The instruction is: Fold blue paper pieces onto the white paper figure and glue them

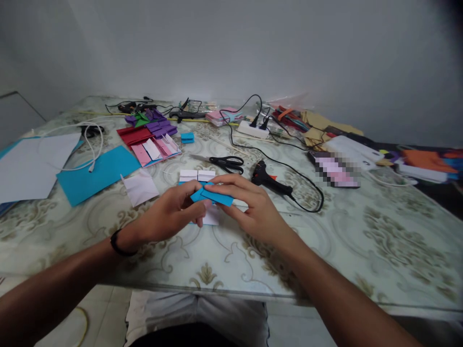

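Note:
Between my two hands is a folded piece of blue paper (220,196), raised a little over the table. My left hand (181,205) pinches its left end between thumb and fingers. Along its top and right side lie the fingers of my right hand (251,202), with the thumb below. Just behind sit white folded paper pieces (197,175) with blue edges, partly covered by my hands. A white sheet (211,217) shows beneath the blue piece. Scissors (226,164) with black handles lie beyond my right hand, and a black glue gun (271,179) rests to the right.
Left are a white sheet (34,166), a blue sheet (103,173), a white square (140,187) and a looped white cable (99,149). Folded pink (155,150) and purple papers (161,126) lie farther back. A power strip (253,129) with black cords and a phone (334,168) are right.

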Motion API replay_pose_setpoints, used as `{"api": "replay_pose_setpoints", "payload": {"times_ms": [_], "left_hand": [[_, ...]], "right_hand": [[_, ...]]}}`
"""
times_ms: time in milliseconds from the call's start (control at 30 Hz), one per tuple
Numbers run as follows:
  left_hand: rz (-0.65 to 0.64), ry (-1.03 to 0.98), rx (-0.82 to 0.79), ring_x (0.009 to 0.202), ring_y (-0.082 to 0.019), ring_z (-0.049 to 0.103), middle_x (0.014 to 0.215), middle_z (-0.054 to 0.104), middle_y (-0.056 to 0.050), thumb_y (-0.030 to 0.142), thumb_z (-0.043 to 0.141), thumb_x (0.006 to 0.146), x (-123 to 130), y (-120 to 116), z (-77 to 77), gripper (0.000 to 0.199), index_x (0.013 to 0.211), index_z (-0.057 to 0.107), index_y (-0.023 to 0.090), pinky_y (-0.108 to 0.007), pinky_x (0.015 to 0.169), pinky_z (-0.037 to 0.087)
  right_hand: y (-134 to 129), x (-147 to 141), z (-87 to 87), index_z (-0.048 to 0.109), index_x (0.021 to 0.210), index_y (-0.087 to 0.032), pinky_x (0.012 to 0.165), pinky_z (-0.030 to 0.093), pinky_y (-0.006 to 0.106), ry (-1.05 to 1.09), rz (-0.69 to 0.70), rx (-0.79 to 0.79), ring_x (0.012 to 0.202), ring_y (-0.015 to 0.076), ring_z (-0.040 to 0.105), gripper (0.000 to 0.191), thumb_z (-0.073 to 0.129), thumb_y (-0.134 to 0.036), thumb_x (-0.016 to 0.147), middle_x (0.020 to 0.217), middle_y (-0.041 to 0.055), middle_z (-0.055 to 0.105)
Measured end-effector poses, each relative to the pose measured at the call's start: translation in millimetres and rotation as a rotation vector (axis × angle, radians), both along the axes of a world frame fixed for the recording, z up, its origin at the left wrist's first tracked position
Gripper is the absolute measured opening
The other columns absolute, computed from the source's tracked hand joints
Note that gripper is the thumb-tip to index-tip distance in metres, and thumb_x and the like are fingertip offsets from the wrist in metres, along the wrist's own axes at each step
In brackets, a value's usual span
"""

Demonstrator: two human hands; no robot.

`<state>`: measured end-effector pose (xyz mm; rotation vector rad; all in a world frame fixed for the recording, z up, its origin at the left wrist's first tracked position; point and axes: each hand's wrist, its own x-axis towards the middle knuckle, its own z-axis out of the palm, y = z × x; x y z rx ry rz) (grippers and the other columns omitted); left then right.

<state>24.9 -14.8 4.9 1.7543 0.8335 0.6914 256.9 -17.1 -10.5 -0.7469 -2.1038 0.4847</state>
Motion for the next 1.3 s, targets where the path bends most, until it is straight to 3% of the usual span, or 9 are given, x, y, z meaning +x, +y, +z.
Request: {"api": "replay_pose_setpoints", "payload": {"times_ms": [67, 167, 300, 400, 600, 733, 800, 1000, 1300], "left_hand": [[0.066, -0.055, 0.037, 0.077, -0.016, 0.068, 0.094, 0.068, -0.003, 0.038, 0.062, 0.101, 0.8, 1.2, -4.5, 0.024, 0.115, 0.052, 0.020, -0.029, 0.068, 0.056], [0.163, -0.051, 0.277, 0.099, -0.019, 0.069, 0.115, 0.062, -0.007, 0.031, 0.067, 0.098, 1.2, 2.9, -9.4, 0.030, 0.121, 0.050, 0.023, -0.031, 0.080, 0.059], [0.233, 0.027, 0.684, 0.105, -0.021, 0.062, 0.108, 0.060, -0.005, 0.015, 0.073, 0.091, -0.2, 4.2, -6.7, 0.024, 0.108, 0.058, 0.022, -0.036, 0.091, 0.057], [0.237, 0.103, 0.815, 0.102, -0.020, 0.060, 0.105, 0.058, -0.005, 0.009, 0.072, 0.089, -0.8, 3.9, -2.1, 0.016, 0.097, 0.065, 0.021, -0.036, 0.090, 0.055], [0.236, 0.133, 0.819, 0.101, -0.019, 0.063, 0.107, 0.059, -0.006, 0.007, 0.071, 0.088, -0.3, 5.1, -2.2, 0.014, 0.092, 0.071, 0.020, -0.034, 0.088, 0.054], [0.223, 0.132, 0.817, 0.100, -0.018, 0.064, 0.104, 0.060, -0.005, 0.002, 0.069, 0.086, 0.0, 6.3, -5.1, 0.016, 0.087, 0.070, 0.018, -0.032, 0.090, 0.054], [0.212, 0.145, 0.817, 0.098, -0.018, 0.064, 0.102, 0.060, -0.005, 0.002, 0.069, 0.085, 0.3, 6.2, -7.2, 0.016, 0.086, 0.069, 0.018, -0.032, 0.088, 0.054], [0.213, 0.190, 0.868, 0.100, -0.021, 0.064, 0.105, 0.061, -0.008, 0.004, 0.066, 0.084, 2.6, 3.0, -12.6, 0.014, 0.088, 0.066, 0.018, -0.035, 0.088, 0.055], [0.225, 0.221, 0.866, 0.100, -0.022, 0.063, 0.102, 0.061, -0.006, 0.003, 0.065, 0.081, 4.7, -0.1, -7.4, 0.017, 0.085, 0.063, 0.020, -0.036, 0.090, 0.054]], "right_hand": [[0.3, -0.9, -0.4, 0.073, 0.134, -0.029, 0.105, 0.057, 0.047, 0.002, -0.024, -0.007, 0.121, 0.0250, 0.068, 0.039, 0.062, -0.012, 0.100, 0.130, 0.0107, 0.070], [0.4, -2.6, 0.2, 0.076, 0.127, -0.028, 0.097, 0.061, 0.044, 0.001, -0.048, -0.049, 0.114, 0.0248, 0.071, 0.033, 0.061, -0.015, 0.101, 0.122, 0.0105, 0.072], [0.6, -4.6, 2.3, 0.080, 0.117, -0.026, 0.089, 0.063, 0.040, -0.003, -0.028, -0.088, 0.105, 0.0239, 0.073, 0.024, 0.062, -0.021, 0.102, 0.112, 0.0095, 0.075], [1.2, -5.3, 2.5, 0.080, 0.110, -0.024, 0.089, 0.061, 0.039, -0.006, -0.022, -0.083, 0.099, 0.0226, 0.073, 0.020, 0.061, -0.023, 0.103, 0.107, 0.0092, 0.076], [4.0, -4.5, -2.1, 0.078, 0.099, -0.021, 0.081, 0.057, 0.036, -0.045, -0.021, -0.106, 0.089, 0.0206, 0.070, 0.018, 0.061, -0.025, 0.104, 0.097, 0.0077, 0.074], [2.2, -5.9, -5.2, 0.074, 0.119, -0.024, 0.097, 0.055, 0.044, 0.002, -0.117, -0.077, 0.110, 0.0254, 0.066, 0.022, 0.071, -0.025, 0.098, 0.116, 0.0099, 0.066], [-0.8, -8.3, -5.6, 0.072, 0.119, -0.027, 0.100, 0.053, 0.048, 0.026, -0.179, 0.001, 0.116, 0.0277, 0.062, 0.026, 0.075, -0.024, 0.093, 0.120, 0.0102, 0.061], [-6.4, -15.0, -6.9, 0.072, 0.099, -0.025, 0.095, 0.051, 0.049, -0.047, -0.138, 0.195, 0.106, 0.0272, 0.062, 0.011, 0.069, -0.015, 0.094, 0.109, 0.0088, 0.063], [-1.6, -9.8, -5.7, 0.071, 0.095, -0.024, 0.085, 0.053, 0.042, -0.031, -0.137, 0.132, 0.095, 0.0239, 0.064, 0.006, 0.070, -0.019, 0.095, 0.096, 0.0054, 0.066]]}}
